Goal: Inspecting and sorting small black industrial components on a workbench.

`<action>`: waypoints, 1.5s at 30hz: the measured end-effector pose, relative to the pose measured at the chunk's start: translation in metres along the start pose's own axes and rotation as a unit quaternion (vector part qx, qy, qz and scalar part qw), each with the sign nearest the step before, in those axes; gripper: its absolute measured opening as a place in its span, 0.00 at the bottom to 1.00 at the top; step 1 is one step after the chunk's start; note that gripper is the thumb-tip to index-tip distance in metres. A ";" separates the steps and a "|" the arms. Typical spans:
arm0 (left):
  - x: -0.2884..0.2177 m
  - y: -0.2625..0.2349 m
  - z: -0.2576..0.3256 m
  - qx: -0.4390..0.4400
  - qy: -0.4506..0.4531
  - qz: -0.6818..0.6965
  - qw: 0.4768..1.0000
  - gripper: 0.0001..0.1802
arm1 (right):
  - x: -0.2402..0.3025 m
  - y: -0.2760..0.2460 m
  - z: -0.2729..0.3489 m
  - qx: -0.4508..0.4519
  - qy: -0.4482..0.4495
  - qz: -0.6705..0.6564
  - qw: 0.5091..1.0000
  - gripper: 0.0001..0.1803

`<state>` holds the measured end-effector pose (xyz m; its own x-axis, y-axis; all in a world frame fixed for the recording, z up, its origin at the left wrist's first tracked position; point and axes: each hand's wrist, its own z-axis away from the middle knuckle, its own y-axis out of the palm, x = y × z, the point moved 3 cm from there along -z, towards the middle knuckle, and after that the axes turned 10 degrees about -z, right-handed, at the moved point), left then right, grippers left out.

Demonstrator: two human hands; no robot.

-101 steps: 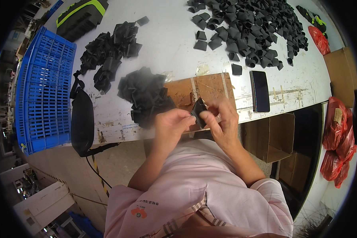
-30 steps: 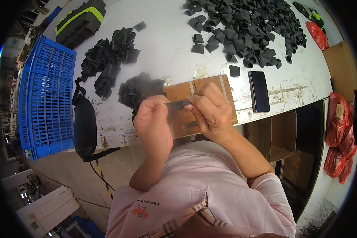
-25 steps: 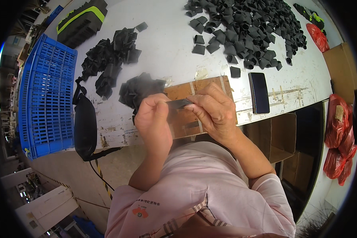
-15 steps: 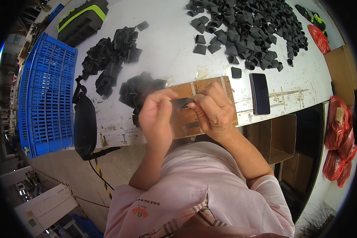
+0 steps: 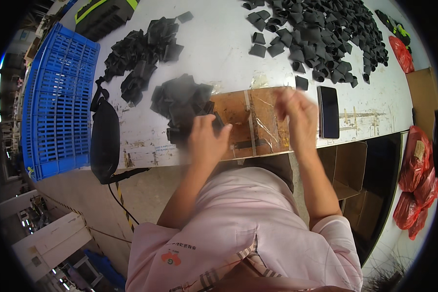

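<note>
The two hands are no longer meeting around one small black piece over the brown board (image 5: 236,104); they are now standing well apart. The left hand (image 5: 207,141) is resting beside the near pile (image 5: 180,97) of black pieces, its thumb and fingers spreading; a dark edge is showing near them, but whether they are touching it I cannot tell. The right hand (image 5: 299,114) is blurring above the board's right end, near the phone (image 5: 329,112), its fingers bending; whether it is holding a piece I cannot tell. The handling of one piece by both hands seems to be breaking off here. On the tabletop (image 5: 219,48), more flat pieces (image 5: 143,46) are lying beyond the near pile, and tube-like ones (image 5: 321,39) are heaping up at the far right.
</note>
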<state>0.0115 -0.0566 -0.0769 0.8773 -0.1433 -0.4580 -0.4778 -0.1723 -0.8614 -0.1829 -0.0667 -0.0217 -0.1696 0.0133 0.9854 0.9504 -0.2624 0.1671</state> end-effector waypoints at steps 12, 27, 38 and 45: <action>0.009 0.017 0.010 0.016 0.024 0.086 0.996 0.05 | -0.061 0.018 0.056 0.146 0.044 0.181 0.971 0.14; 0.018 0.026 0.001 0.025 -0.005 0.069 0.997 0.01 | -0.064 0.019 0.057 0.180 0.082 0.200 0.960 0.12; -0.032 -0.017 0.026 0.295 -0.259 0.731 0.559 0.08 | -0.065 0.016 0.061 0.147 0.326 -0.395 0.847 0.09; -0.023 -0.011 0.019 0.336 -0.224 0.657 0.637 0.07 | -0.054 0.011 0.058 0.190 0.374 -0.374 0.827 0.07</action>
<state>-0.0024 -0.0325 -0.0608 -0.2636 0.5852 -0.7668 -0.8178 0.2860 0.4994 -0.1480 -0.0139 -0.0714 -0.7257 -0.6031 0.3311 0.4966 -0.1261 0.8588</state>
